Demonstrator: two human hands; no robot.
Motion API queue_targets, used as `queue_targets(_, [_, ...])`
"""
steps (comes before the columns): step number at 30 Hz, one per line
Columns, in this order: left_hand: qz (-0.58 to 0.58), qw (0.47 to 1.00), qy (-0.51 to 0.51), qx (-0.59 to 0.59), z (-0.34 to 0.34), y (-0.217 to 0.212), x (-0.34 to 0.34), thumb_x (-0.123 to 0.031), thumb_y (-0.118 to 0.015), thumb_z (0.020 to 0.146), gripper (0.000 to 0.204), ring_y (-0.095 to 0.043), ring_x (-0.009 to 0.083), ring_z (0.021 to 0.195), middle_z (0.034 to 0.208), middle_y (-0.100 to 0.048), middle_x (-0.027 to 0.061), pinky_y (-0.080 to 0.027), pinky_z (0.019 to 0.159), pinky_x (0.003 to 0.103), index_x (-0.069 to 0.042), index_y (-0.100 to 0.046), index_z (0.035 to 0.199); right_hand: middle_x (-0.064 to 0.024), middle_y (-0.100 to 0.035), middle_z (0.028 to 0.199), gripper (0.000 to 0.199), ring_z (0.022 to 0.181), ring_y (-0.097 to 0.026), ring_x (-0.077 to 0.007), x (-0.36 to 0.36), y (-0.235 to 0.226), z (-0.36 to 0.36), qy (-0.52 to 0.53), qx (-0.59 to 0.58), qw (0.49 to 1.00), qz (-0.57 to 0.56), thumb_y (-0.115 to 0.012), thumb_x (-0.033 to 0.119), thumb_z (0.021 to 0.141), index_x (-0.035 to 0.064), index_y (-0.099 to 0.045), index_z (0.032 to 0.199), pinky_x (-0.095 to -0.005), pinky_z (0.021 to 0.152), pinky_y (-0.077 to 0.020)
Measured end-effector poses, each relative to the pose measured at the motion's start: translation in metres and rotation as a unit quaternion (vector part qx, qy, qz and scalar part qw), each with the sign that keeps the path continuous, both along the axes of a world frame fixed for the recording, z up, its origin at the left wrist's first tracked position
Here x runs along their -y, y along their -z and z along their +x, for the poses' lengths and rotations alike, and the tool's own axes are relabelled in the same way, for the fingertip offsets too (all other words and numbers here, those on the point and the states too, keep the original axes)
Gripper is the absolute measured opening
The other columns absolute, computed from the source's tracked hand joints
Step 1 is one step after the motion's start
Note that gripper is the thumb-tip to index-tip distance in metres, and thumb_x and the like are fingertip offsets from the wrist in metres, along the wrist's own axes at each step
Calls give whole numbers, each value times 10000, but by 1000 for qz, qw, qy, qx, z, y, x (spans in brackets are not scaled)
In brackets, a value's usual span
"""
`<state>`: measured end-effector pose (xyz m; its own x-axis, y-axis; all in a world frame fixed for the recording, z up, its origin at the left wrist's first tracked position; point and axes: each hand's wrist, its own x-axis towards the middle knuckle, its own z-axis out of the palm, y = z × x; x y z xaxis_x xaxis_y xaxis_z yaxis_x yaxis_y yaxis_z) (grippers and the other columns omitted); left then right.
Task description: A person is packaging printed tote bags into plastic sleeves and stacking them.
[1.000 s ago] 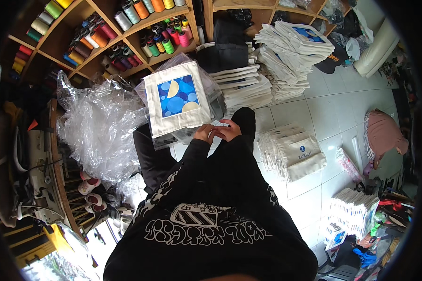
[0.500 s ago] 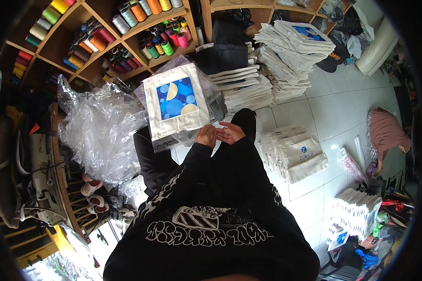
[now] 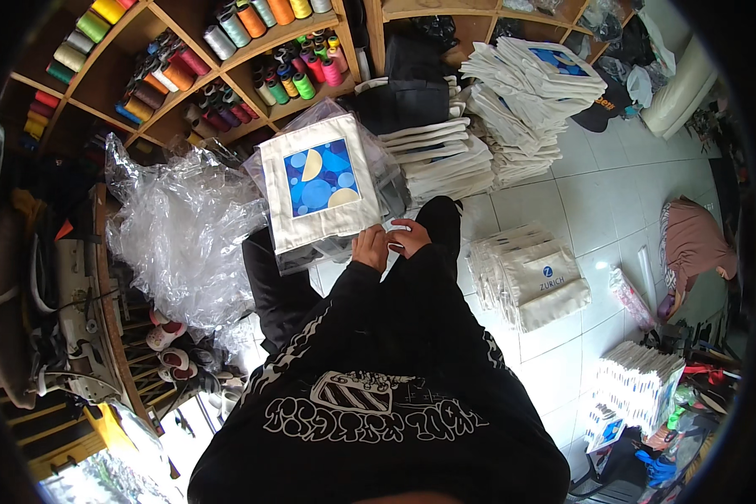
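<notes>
A cream canvas tote bag with a blue patterned panel lies flat on a plastic-covered pile in front of me. My left hand is at the bag's near right corner, its fingers pressed together and bent. Close beside it, my right hand has its fingers curled inward toward the left one. Anything pinched between the fingers is too small to make out. Under the bag, clear plastic wrapping shows around dark contents.
Crumpled clear plastic heaps on the left. Thread spools fill the wooden shelf behind. Stacks of cream bags stand at the back right, with another bag pile on the tiled floor. A person bends down at the far right.
My hands have drawn slightly apart; the right fingers, earlier stretched across to the left hand, are now curled. The bag stays in place; the whole view has shifted a little.
</notes>
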<state>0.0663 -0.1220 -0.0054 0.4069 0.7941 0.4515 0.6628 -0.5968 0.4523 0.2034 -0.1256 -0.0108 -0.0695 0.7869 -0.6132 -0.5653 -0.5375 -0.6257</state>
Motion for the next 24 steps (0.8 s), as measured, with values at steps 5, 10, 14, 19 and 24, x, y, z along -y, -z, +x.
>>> queue_targets(5, [-1, 1000, -3, 29, -6, -2, 2, -64, -563, 719, 174, -498, 250, 817, 975, -504, 46, -371, 650, 383, -61, -528, 889, -101, -622, 778, 340, 728, -613, -185, 0, 4, -3, 17, 18, 1000, 11, -594, -32, 729, 40, -476, 1039, -293, 658, -497])
queue_targets(10, [-3, 996, -25, 80, -42, -2, 6, -25, -570, 662, 207, -510, 298, 821, 942, -519, 108, -397, 684, 396, -42, -527, 864, -127, -587, 845, 389, 781, -600, -227, -2, 9, -3, 48, -7, 998, 26, -600, -30, 740, 26, -418, 1080, -330, 695, -503])
queue_targets(14, [33, 993, -110, 39, -128, -18, 17, -3, -546, 594, 178, -519, 348, 802, 871, -526, 171, -424, 685, 396, -17, -513, 768, -129, -583, 853, 393, 788, -596, -226, 3, 12, 1, 59, -22, 998, 28, -611, -22, 742, 30, -410, 1077, -335, 709, -499])
queue_targets(19, [86, 959, -267, -49, -353, -20, 77, -130, -559, 708, 274, -492, 256, 820, 867, -481, 136, -404, 712, 352, 6, -473, 930, -134, -596, 837, 388, 743, -595, -209, 9, 15, 11, 78, 6, 996, 33, -618, -3, 742, 56, -415, 1067, -331, 682, -497])
queue_targets(24, [-297, 820, -479, -101, -570, 32, 159, -205, -504, 788, 178, -539, 278, 717, 746, -508, 144, -454, 714, 357, -59, -522, 888, -134, -582, 851, 388, 766, -586, -202, -5, 11, -6, 35, -34, 998, 48, -616, -20, 736, 41, -409, 1058, -327, 699, -495])
